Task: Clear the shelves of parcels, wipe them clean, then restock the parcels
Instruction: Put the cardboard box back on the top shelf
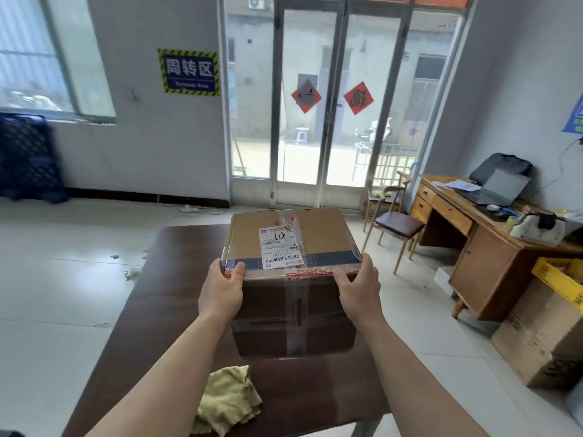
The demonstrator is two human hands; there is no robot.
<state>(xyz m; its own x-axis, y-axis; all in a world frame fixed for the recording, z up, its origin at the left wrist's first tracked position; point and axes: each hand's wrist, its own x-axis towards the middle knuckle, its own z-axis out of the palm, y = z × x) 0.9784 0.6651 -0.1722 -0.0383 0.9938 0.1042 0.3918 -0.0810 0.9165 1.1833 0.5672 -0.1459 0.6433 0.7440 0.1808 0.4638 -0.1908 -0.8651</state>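
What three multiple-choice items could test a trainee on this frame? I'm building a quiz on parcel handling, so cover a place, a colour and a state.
1. Where does the cloth lie?
A. On the dark table, nearer the person than the box
B. On the wooden desk
C. On top of the box

2. What colour is the cloth?
A. Blue
B. Pale yellow
C. Red

3. How is the cardboard box held?
A. By one hand only
B. By nobody
C. By both hands at its near top corners

Answers:
1 A: the cloth sits on the dark table, below the box in the view.
2 B: it is a pale yellow.
3 C: the left hand and right hand each grip a near corner.
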